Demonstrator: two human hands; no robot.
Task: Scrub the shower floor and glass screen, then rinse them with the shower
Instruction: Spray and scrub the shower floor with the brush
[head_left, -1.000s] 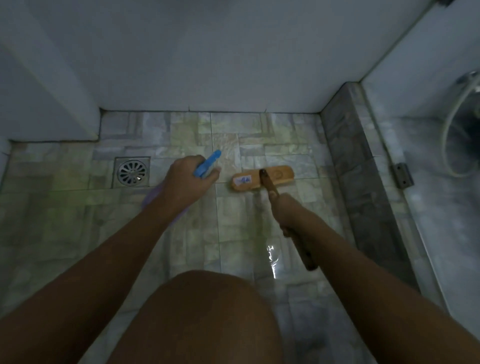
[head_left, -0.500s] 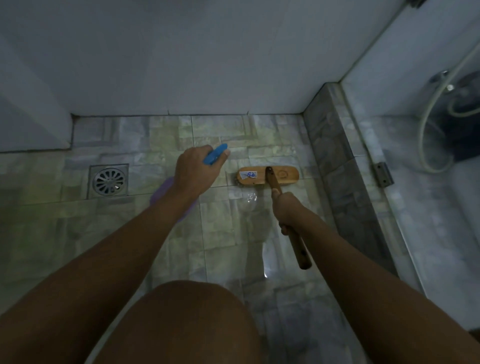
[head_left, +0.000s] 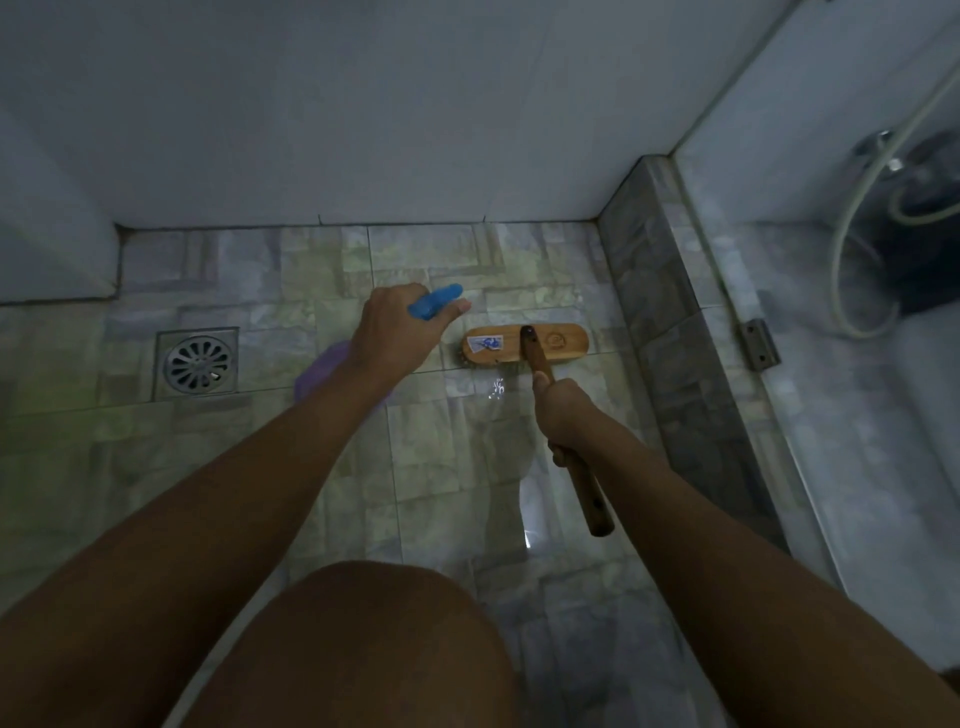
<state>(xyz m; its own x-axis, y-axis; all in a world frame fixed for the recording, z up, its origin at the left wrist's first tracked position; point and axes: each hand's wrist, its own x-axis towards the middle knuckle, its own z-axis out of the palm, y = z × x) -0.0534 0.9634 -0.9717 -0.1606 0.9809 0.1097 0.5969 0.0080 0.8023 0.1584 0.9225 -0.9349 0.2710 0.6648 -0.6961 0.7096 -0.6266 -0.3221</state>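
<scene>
Left hand (head_left: 395, 332) wrapped around spray bottle (head_left: 434, 303): blue nozzle sticks out toward 1 o'clock, purple body shows under wrist; contents cannot tell. Right hand (head_left: 563, 415) closed on wooden handle of scrub brush (head_left: 524, 343). Brush head lies flat on wet shower floor (head_left: 441, 441), at 3 o'clock of left hand. Round drain (head_left: 197, 364) at 9 o'clock of left hand. Glass screen (head_left: 831, 260) along right side, shower hose (head_left: 857, 218) seen through it.

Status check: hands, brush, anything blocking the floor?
Left hand grips spray bottle. Right hand grips brush handle, head flat on floor. Drain left, clear of brush.
</scene>
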